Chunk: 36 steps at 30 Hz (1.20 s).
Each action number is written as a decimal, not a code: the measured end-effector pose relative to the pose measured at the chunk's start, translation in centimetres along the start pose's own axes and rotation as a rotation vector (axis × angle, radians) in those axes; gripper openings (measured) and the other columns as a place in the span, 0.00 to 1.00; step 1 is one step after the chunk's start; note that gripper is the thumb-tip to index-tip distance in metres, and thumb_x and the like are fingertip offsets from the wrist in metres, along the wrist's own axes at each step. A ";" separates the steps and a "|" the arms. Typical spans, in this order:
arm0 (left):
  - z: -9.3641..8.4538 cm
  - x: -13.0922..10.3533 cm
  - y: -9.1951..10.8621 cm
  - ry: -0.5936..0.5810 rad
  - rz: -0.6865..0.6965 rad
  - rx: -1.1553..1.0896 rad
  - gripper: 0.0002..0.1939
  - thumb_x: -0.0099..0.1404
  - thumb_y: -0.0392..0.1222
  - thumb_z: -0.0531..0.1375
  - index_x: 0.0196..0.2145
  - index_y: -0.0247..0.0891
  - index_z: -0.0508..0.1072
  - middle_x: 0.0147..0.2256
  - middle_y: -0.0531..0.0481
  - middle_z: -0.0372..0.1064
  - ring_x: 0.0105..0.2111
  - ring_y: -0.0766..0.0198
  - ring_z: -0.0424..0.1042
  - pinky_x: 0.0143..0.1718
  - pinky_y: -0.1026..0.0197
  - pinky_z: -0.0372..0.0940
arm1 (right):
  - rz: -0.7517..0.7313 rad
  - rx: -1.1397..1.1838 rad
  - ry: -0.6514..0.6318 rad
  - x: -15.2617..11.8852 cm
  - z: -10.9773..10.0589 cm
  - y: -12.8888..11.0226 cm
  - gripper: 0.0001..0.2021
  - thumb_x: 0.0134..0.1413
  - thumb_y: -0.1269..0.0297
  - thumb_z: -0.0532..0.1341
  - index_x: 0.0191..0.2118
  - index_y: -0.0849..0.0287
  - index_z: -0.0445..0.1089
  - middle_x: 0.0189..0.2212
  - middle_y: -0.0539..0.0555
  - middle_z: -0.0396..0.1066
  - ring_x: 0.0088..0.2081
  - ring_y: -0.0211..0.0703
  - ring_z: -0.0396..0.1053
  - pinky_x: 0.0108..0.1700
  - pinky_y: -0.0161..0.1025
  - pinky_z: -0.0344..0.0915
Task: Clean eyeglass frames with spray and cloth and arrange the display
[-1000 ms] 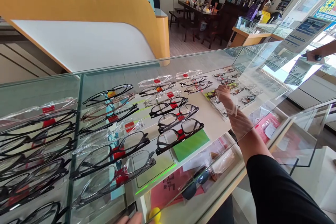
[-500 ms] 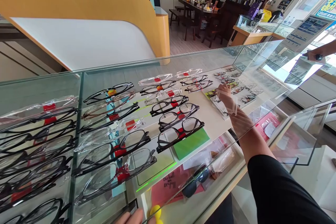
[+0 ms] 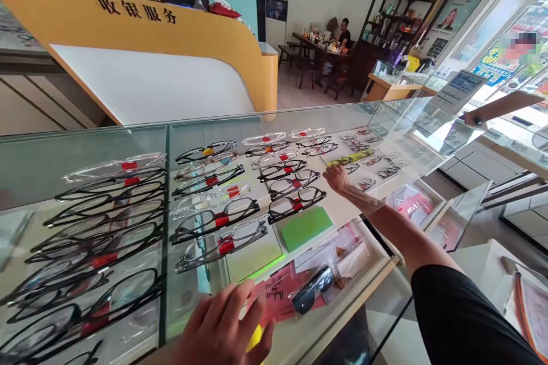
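Observation:
My right hand (image 3: 336, 178) reaches inside the glass display case (image 3: 274, 111), at the near left edge of a pale tray (image 3: 357, 182) of small eyeglasses. Its fingers are curled together; whatever is in them is hidden. A yellow-green strip (image 3: 359, 157) with eyeglasses lies just beyond. To its left sit black-framed eyeglasses (image 3: 297, 203) with red tags, above a green card (image 3: 306, 228). My left hand (image 3: 226, 322), fingers apart, hovers at the case's near side, partly covering a yellow object (image 3: 256, 337). I cannot tell whether it touches anything.
Rows of eyeglasses (image 3: 107, 239) fill the case's left side. A pulled-out drawer (image 3: 363, 291) below holds sunglasses (image 3: 314, 290), red-pink paper and plastic packets. Beyond stands an orange-and-white counter (image 3: 240, 45). A person (image 3: 343, 33) sits at a far table.
The view has tilted up and shifted left. My right hand has moved from over the tray toward its near left edge. My left hand has come further into view, fingers spreading.

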<state>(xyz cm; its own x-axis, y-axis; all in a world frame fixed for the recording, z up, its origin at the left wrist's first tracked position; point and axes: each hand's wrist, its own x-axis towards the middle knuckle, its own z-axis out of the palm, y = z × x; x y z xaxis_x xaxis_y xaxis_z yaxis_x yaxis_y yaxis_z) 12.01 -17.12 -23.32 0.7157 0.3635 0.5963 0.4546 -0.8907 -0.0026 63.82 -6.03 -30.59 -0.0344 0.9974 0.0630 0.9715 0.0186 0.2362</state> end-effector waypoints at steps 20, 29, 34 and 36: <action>-0.4 0.9 -0.4 0.021 0.084 -0.014 0.11 0.77 0.49 0.61 0.45 0.41 0.81 0.49 0.39 0.78 0.49 0.47 0.75 0.46 0.47 0.66 | -0.477 0.511 -0.237 -19.8 -18.1 -15.6 0.11 0.72 0.76 0.62 0.45 0.58 0.83 0.43 0.55 0.85 0.42 0.42 0.79 0.44 0.37 0.68; -1.0 4.2 -0.8 -0.339 -0.023 -0.003 0.06 0.78 0.41 0.60 0.49 0.41 0.77 0.48 0.43 0.79 0.49 0.50 0.78 0.41 0.53 0.69 | -0.002 0.227 0.298 -13.1 -22.4 -6.1 0.12 0.77 0.64 0.62 0.46 0.53 0.86 0.50 0.59 0.85 0.53 0.54 0.76 0.60 0.48 0.70; -0.9 6.6 -0.1 -0.517 -0.135 0.058 0.12 0.80 0.43 0.58 0.55 0.40 0.77 0.50 0.41 0.78 0.48 0.48 0.81 0.37 0.53 0.69 | 0.136 0.145 0.289 -4.2 -21.7 -2.5 0.16 0.76 0.66 0.60 0.49 0.56 0.88 0.58 0.63 0.83 0.58 0.61 0.70 0.63 0.54 0.67; -0.9 6.7 0.1 -0.530 -0.159 0.032 0.13 0.79 0.44 0.59 0.56 0.39 0.76 0.51 0.40 0.78 0.49 0.47 0.81 0.38 0.52 0.71 | 0.156 0.122 0.252 -1.5 -21.3 -1.9 0.17 0.75 0.66 0.60 0.53 0.55 0.89 0.62 0.63 0.82 0.61 0.63 0.68 0.64 0.55 0.67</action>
<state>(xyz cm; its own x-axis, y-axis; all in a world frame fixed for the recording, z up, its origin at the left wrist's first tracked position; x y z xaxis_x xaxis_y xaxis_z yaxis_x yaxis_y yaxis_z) 16.39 -15.01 -18.58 0.8022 0.5878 0.1053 0.5887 -0.8079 0.0248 57.03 -9.07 -10.49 0.0748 0.9408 0.3307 0.9901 -0.1097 0.0880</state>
